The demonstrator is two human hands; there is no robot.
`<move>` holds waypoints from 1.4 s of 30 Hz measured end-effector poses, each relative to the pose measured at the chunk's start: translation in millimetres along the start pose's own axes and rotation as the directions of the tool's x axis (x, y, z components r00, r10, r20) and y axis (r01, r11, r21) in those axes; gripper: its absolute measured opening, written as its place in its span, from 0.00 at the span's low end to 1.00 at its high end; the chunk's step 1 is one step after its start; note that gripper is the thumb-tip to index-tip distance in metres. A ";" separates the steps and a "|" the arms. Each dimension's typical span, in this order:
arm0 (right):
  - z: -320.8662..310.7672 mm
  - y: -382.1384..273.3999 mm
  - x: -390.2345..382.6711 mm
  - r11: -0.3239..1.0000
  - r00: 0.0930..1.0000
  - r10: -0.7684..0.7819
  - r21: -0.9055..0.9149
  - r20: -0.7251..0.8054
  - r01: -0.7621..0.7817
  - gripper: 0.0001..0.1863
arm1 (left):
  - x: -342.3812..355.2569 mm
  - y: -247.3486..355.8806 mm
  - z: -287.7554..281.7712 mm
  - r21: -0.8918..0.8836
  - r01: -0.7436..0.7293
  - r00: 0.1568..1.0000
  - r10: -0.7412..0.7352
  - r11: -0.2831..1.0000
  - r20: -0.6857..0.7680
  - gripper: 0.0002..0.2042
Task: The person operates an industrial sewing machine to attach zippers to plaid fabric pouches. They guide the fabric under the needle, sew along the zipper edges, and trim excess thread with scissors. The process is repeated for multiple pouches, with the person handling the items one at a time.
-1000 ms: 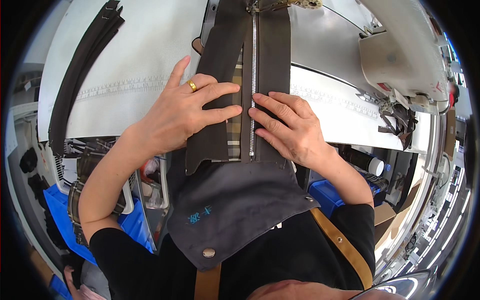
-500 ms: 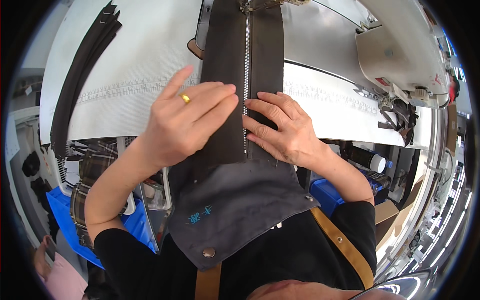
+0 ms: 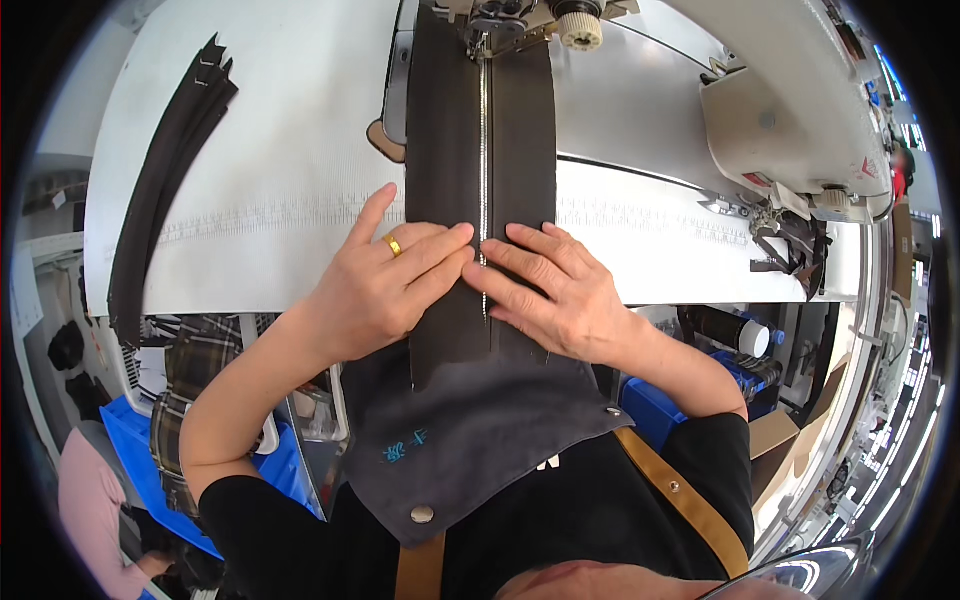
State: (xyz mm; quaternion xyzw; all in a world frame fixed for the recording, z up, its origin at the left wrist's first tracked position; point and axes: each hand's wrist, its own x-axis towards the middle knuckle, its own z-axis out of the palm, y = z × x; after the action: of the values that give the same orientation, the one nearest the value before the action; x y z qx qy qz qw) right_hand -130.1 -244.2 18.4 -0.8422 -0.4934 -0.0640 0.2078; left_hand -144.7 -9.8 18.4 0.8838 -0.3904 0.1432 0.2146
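A dark brown fabric piece [image 3: 443,130] runs up to the sewing machine's presser foot [image 3: 480,48], with a metal zipper [image 3: 484,145] along its middle. My left hand [image 3: 400,285], with a gold ring, lies on the left half, index and middle fingertips beside the zipper, little finger raised. My right hand [image 3: 548,295] rests with spread fingers on the right half, fingertips at the zipper. Both sets of fingertips nearly meet there. The fabric's near end rests over my grey apron [image 3: 470,440].
Folded dark strips [image 3: 165,190] lie at the left of the white worktable [image 3: 270,130]. The machine body [image 3: 760,120] stands right, with scissors [image 3: 720,208] and scraps nearby. Below are blue bins [image 3: 135,450], plaid cloth [image 3: 190,400] and a bottle [image 3: 733,330]. A co-worker [image 3: 95,510] is at lower left.
My left hand has drawn the left panel over the checked strip, now hidden, and settled beside the zipper. The table and machine appear lower in the view. More of the co-worker shows.
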 end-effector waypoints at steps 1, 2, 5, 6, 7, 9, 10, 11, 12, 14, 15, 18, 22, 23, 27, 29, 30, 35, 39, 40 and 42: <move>-0.2 0.6 -1.1 1.000 1.000 -0.013 -0.002 0.008 0.013 0.26 | 1.1 -2.6 -1.7 -0.014 -0.003 1.000 0.003 1.000 0.018 0.12; -0.9 0.2 -2.1 1.000 1.000 -0.009 0.006 0.018 0.009 0.25 | 2.1 -7.6 -4.8 -0.060 -0.018 0.998 0.021 0.998 0.057 0.12; -2.2 0.3 -2.4 0.999 0.999 0.000 0.046 0.047 -0.002 0.24 | 12.3 -29.6 -8.1 -0.059 -0.041 0.996 0.045 0.997 0.077 0.13; -2.2 0.5 -1.9 0.998 0.999 0.000 0.055 0.047 -0.003 0.24 | 20.1 -39.7 -4.4 0.037 -0.032 0.999 0.031 0.999 0.020 0.13; -2.0 0.6 -1.5 0.998 0.999 0.001 0.064 0.047 -0.004 0.24 | 27.9 -49.1 -0.5 0.132 -0.017 0.999 0.022 0.991 -0.038 0.13; -2.3 1.1 -1.1 0.998 0.999 0.002 0.069 0.049 -0.005 0.24 | 44.7 -64.3 11.4 0.199 0.134 0.981 -0.101 0.971 -0.165 0.12; -2.7 0.7 -1.1 0.998 0.999 0.000 0.067 0.051 -0.003 0.24 | 51.0 -69.7 15.6 0.225 0.211 0.960 -0.159 0.951 -0.232 0.12; -3.0 0.2 -1.0 0.998 0.999 0.002 0.064 0.051 -0.005 0.24 | 55.3 -73.4 17.1 0.194 0.198 0.962 -0.152 0.961 -0.228 0.14; -3.1 0.2 -0.8 0.998 0.999 0.001 0.064 0.045 -0.004 0.24 | 60.6 -76.6 17.8 0.158 0.153 0.971 -0.119 0.975 -0.208 0.14; -2.9 -0.1 -0.5 0.998 0.999 0.000 0.067 0.037 -0.002 0.23 | 71.3 -81.5 18.3 0.082 0.069 0.984 -0.054 0.994 -0.172 0.16; -2.9 -0.1 0.0 0.998 0.999 0.001 0.065 0.036 -0.003 0.23 | 76.2 -84.4 19.3 0.036 0.067 0.987 -0.061 0.997 -0.150 0.16; -2.7 0.2 0.5 0.998 0.999 -0.002 0.062 0.034 -0.001 0.22 | 86.4 -91.9 22.2 -0.067 0.057 0.993 -0.064 0.996 -0.103 0.18; -2.2 1.9 0.7 0.998 0.999 -0.009 0.068 0.037 0.007 0.22 | 91.0 -94.2 25.0 -0.018 0.001 0.994 -0.003 1.000 -0.110 0.17; -2.6 2.2 1.4 0.997 0.999 -0.011 0.075 0.039 0.009 0.22 | 91.6 -94.1 25.2 0.017 -0.015 0.993 0.017 1.000 -0.113 0.16; -3.9 1.5 2.0 0.997 0.999 -0.007 0.072 0.049 0.004 0.22 | 88.3 -90.6 30.5 0.164 -0.025 0.982 0.055 0.986 -0.182 0.13; -4.6 0.6 0.8 0.998 0.999 -0.008 0.061 0.048 0.005 0.21 | 81.5 -84.7 30.5 0.170 0.089 0.970 -0.046 0.982 -0.240 0.12; -4.9 0.1 0.5 0.998 0.999 -0.008 0.061 0.044 0.006 0.21 | 75.3 -84.1 31.8 0.115 0.113 0.971 -0.085 0.987 -0.224 0.13; -4.2 0.8 -0.8 0.998 0.999 -0.006 0.069 0.046 0.003 0.21 | 52.3 -84.6 16.3 0.124 0.141 0.989 -0.134 0.982 -0.060 0.18; -4.8 3.2 0.7 0.997 0.998 -0.005 0.081 0.060 0.000 0.21 | 54.3 -87.8 10.4 0.088 0.189 0.981 -0.191 0.978 0.015 0.18; -6.3 4.9 2.5 0.997 0.997 -0.002 0.078 0.072 -0.004 0.21 | 56.5 -90.1 9.8 0.084 0.192 0.981 -0.194 0.978 0.015 0.18; -7.2 6.1 4.9 0.997 0.997 -0.002 0.078 0.075 -0.004 0.21 | 58.0 -93.3 9.0 0.082 0.193 0.981 -0.195 0.978 0.019 0.18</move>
State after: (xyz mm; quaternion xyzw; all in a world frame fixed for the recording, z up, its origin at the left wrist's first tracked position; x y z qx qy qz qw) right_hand -121.7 -245.8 24.7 -0.8356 -0.5024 -0.0128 0.2217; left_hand -35.8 5.6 10.0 0.9274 -0.2991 0.1253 0.1866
